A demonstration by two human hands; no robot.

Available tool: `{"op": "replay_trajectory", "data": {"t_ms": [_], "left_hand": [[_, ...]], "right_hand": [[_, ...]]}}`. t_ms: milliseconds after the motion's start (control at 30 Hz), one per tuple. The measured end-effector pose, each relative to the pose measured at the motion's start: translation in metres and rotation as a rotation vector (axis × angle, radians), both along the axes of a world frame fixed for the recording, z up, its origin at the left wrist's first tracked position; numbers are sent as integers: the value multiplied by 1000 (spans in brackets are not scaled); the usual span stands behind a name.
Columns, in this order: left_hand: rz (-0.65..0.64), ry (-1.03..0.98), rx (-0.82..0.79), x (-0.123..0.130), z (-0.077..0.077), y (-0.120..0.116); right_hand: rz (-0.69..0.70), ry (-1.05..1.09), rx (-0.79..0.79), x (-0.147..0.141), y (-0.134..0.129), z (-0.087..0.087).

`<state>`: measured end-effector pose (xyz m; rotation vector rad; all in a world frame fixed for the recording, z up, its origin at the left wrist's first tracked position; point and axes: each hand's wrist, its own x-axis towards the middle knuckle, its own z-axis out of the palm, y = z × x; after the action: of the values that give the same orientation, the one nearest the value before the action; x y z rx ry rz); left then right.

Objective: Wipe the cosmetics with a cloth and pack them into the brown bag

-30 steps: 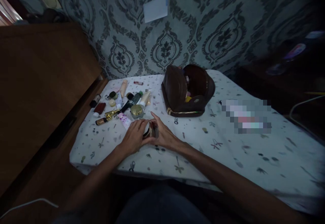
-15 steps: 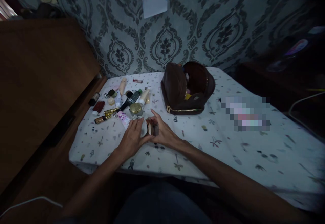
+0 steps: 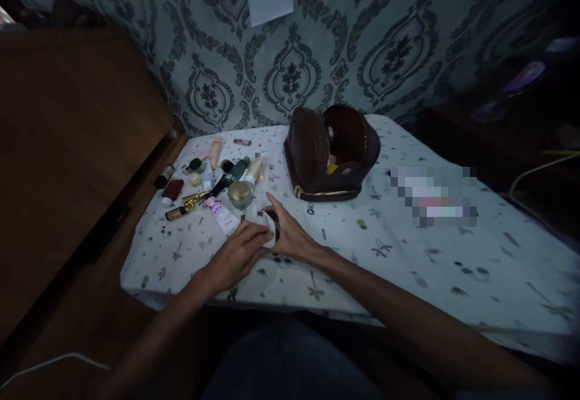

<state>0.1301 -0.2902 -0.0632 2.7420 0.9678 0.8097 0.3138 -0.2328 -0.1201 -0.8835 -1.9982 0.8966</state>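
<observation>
Between my two hands is a small whitish rounded thing (image 3: 270, 235); most of it is covered by fingers and I cannot tell its kind. My left hand (image 3: 242, 246) presses bent fingers over its top and near side. My right hand (image 3: 292, 231) grips it from the right, with one finger stretched up and away. Just beyond my left hand, a white tube with a purple print (image 3: 222, 215) lies flat. Behind the hands stands a round jar with a gold lid (image 3: 240, 193).
Left of the hands lie several cosmetics, among them a gold tube (image 3: 196, 199), a dark red bottle (image 3: 173, 191) and a black tube (image 3: 231, 176). An unzipped brown bag (image 3: 310, 152) stands behind, against the patterned wall. A blurred-out object (image 3: 432, 197) lies at right on the printed cloth (image 3: 344, 273).
My left hand has turned its fingers over the held thing, whose white side now faces me where a dark and beige edge showed before. The view has shifted slightly.
</observation>
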Motion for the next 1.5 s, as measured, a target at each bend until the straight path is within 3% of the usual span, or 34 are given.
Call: {"op": "replay_trajectory", "data": {"t_ms": [233,567,833,967,1100,1333,1500], "left_hand": [[160,-91,-42,-15,-16,2],[312,60,-133,-30,-36,8],[455,-53,-244,-22,-26,-3],[480,-97,-215,-21,-24,-4],[503,-130,-217,-19,-23,-8],[498,-175,-194,-5,-27,-17],[497,-218,-146,-2,-31,-20]], "right_hand": [[16,-12,46,-1,2,-2],[40,-58,110,0,1,5],[10,31,28,2,1,-2],[75,50,-59,4,2,-3],[101,71,-56,4,2,-2],[-54,112,78,4,4,1],[-61,139,86,6,4,3]]}}
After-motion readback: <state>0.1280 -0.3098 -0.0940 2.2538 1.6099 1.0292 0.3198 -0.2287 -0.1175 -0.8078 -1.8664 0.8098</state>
